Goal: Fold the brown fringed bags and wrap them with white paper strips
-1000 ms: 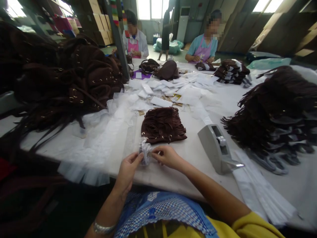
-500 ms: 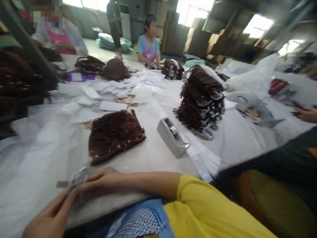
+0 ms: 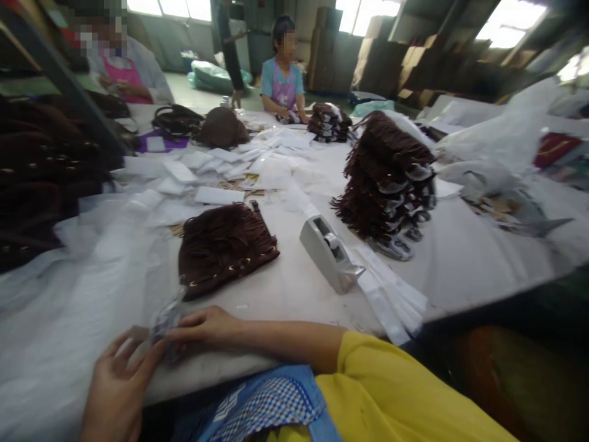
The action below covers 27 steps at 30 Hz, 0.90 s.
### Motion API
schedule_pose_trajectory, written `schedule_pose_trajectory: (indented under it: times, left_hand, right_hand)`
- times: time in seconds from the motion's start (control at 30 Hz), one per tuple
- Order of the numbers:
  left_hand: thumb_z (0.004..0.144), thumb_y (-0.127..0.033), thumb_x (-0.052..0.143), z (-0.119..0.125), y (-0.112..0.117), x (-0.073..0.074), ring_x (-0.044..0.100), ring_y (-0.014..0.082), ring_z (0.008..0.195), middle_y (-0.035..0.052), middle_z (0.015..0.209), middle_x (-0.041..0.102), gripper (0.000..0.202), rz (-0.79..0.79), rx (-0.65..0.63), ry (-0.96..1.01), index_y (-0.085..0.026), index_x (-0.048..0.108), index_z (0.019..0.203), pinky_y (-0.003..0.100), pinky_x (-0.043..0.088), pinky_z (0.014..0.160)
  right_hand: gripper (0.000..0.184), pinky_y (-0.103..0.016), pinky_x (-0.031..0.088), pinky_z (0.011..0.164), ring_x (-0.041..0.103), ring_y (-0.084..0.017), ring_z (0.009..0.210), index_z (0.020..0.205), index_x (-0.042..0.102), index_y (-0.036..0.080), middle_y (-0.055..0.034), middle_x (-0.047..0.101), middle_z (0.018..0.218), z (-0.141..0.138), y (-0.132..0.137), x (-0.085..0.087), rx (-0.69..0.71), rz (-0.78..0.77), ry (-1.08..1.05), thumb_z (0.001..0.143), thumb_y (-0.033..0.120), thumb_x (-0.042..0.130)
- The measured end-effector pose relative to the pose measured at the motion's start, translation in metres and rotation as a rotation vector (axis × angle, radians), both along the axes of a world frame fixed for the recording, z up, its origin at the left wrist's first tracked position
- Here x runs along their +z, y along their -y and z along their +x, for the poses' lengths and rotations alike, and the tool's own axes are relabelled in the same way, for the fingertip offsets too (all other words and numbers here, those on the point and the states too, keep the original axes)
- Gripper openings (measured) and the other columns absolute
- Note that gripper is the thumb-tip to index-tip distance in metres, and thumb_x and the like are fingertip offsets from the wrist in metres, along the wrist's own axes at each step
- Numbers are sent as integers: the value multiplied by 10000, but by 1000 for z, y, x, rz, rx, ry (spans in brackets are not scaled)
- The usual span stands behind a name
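Note:
A clear-plastic-wrapped bundle (image 3: 164,320) lies at the table's near edge, against the lower corner of a dark brown fringed bag (image 3: 227,248) with gold-coloured eyelets. My right hand (image 3: 209,325) grips the bundle from the right, fingers bent. From the left, my left hand (image 3: 120,380) has its thumb against the same bundle, its fingers curled around the far side. By its fingertips is a small flat brown piece (image 3: 139,332); whether it is pinched, I cannot tell. Right of the bag stands a grey tape dispenser (image 3: 329,248).
White paper strips (image 3: 391,301) lie beside the dispenser. Behind them rises a stack of brown fringed bags (image 3: 386,178). More brown bags (image 3: 46,172) are heaped at left, near a slanted metal post (image 3: 73,77). White packets (image 3: 221,195) cover the middle. Two co-workers sit across the table.
The view has shifted, so the table's things appear a little further right. My left hand has drawn its fingers in, now bent beside the bundle and over the small brown piece.

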State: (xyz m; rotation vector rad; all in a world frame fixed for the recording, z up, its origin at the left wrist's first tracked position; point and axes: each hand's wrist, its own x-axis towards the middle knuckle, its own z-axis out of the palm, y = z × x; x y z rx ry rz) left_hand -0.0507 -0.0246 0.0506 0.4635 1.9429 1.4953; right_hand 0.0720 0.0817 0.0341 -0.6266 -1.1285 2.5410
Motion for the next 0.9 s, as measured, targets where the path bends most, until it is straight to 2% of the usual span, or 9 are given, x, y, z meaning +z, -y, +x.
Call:
schedule_pose_trajectory:
  times: [0.1,0.2,0.27,0.37,0.43,0.6,0.73,0.8,0.9]
  left_hand:
    - [565,-365,885,8,1,2,694,196,889,48,1055,691,843,54,-2,142,-231,491,1298,301,558,806]
    - [604,-409,861,11,4,1,677,200,884,61,952,708,575,112,-56,107,-148,624,1059,279,536,794]
    - [641,-409,841,12,7,0,671,190,851,57,904,716,458,134,-83,99,-139,649,957,268,523,781]
    - [679,-390,823,12,12,3,667,177,804,43,867,722,385,153,-82,97,-150,655,928,259,511,753]
    - [695,-380,815,10,13,8,671,189,837,52,901,725,378,157,-96,97,-154,660,954,265,508,762]
    - [728,-355,792,4,13,15,659,206,960,64,966,715,444,186,-140,98,-156,628,1089,288,485,862]
    - [700,-332,812,5,13,10,647,181,938,41,948,696,444,231,-43,104,-162,603,1052,279,472,864]
    - [689,-334,817,7,14,8,638,168,908,22,915,682,413,245,-10,99,-165,606,1002,264,471,837]
    - [689,-330,815,12,15,9,624,150,839,4,861,665,368,250,-5,90,-166,614,950,239,468,779]
  right_hand:
    - [449,-232,397,649,516,-104,629,661,685,143,36,612,629,2,2,-5,11,39,-30,595,563,831]
    - [408,-215,395,643,512,-93,616,664,686,132,24,616,630,2,-1,-9,32,28,-66,638,512,832]
    - [412,-221,422,665,540,-102,631,696,695,125,3,638,658,4,-3,-9,54,7,-82,700,526,790]
    - [462,-276,491,756,618,-148,725,823,710,114,-59,696,791,9,-5,-4,90,-133,-116,838,571,639]
    - [416,-325,518,824,661,-184,802,903,703,99,-98,716,891,13,-6,0,96,-261,-126,890,500,595]
    - [235,-328,538,886,691,-219,946,1012,691,81,-116,711,1067,17,-10,1,135,-385,-139,854,243,627]
    - [378,-252,524,913,665,-194,1053,1126,680,97,-105,701,1123,18,-8,0,190,-315,-119,751,117,718]
    - [416,-203,530,857,676,-161,1006,1136,689,120,-90,705,1113,16,-5,0,171,-251,-78,726,123,759]
    - [357,-187,536,755,684,-125,847,1072,720,129,-77,726,1024,12,5,0,90,-133,-19,740,239,789]
